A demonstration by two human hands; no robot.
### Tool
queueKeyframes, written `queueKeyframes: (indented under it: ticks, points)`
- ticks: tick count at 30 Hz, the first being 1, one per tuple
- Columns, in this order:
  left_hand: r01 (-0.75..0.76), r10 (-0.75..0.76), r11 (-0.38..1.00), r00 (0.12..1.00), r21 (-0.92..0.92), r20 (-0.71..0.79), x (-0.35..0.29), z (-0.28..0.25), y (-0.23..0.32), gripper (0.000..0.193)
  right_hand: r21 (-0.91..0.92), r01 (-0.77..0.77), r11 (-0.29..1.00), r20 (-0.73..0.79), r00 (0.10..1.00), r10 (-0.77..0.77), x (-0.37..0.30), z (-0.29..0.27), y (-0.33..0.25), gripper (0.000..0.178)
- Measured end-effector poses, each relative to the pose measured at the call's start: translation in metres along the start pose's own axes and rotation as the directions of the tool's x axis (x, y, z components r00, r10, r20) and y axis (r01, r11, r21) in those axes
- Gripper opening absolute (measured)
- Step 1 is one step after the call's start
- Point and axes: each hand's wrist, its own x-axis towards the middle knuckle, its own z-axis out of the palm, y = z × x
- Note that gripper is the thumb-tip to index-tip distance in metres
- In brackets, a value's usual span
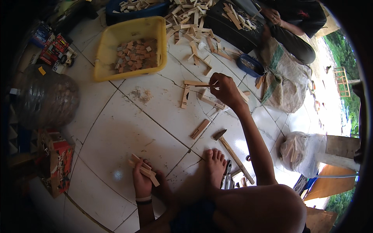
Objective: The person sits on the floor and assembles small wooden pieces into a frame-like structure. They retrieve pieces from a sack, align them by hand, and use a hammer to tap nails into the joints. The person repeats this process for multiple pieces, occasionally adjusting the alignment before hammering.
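Note:
My left hand (142, 182) is closed around a few light wooden pieces (147, 169), low over the tiled floor beside my foot. Farther forward, my right hand (228, 91) pinches the end of a thin wooden strip (204, 86). Just left of those fingertips lies a wooden piece with a dark slot (185, 98). More wooden pieces (211, 101) rest under and beside the right hand. A single wooden block (200, 129) lies nearer to me. The hammer (236, 157) lies right of my foot, with pliers (226, 174) close by.
A yellow basin (162, 50) holds many small wooden squares. Wood offcuts (190, 15) are heaped at the back. A co-worker (289, 29) sits at the far right near a woven sack (287, 87). A filled plastic bag (46, 97) stands left; sawdust (142, 95) dots the floor.

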Motion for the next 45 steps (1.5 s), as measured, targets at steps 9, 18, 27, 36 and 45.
queueKeyframes:
  ticks: [9, 18, 27, 36, 45]
  points:
    - [-0.006, 0.007, 1.0, 1.0, 0.016, -0.031, -0.002, -0.001, -0.005, 0.018, 0.181, 0.063, 0.982, 0.204, 0.974, -0.1, -0.057, 0.018, -0.016, 0.035]
    - [-0.018, 0.02, 0.999, 0.999, 0.039, -0.039, 0.0, 0.0, -0.007, 0.018, -0.024, 0.284, 0.958, 0.427, 0.87, -0.247, -0.081, 0.038, -0.038, 0.025]
    - [-0.042, 0.045, 0.996, 0.998, 0.083, -0.033, 0.0, 0.002, -0.017, 0.019, -0.28, 0.097, 0.955, 0.098, 0.993, -0.073, -0.024, 0.107, -0.058, 0.038]
    - [-0.07, 0.069, 0.993, 0.998, 0.098, 0.012, -0.002, -0.001, -0.015, 0.027, -0.006, -0.07, 0.997, 0.074, 0.995, 0.071, 0.014, 0.084, -0.041, 0.024]
    - [-0.082, 0.077, 0.988, 0.996, 0.128, 0.046, 0.0, -0.007, -0.017, 0.029, -0.358, 0.033, 0.933, 0.24, 0.969, 0.058, 0.042, 0.043, 0.016, 0.043]
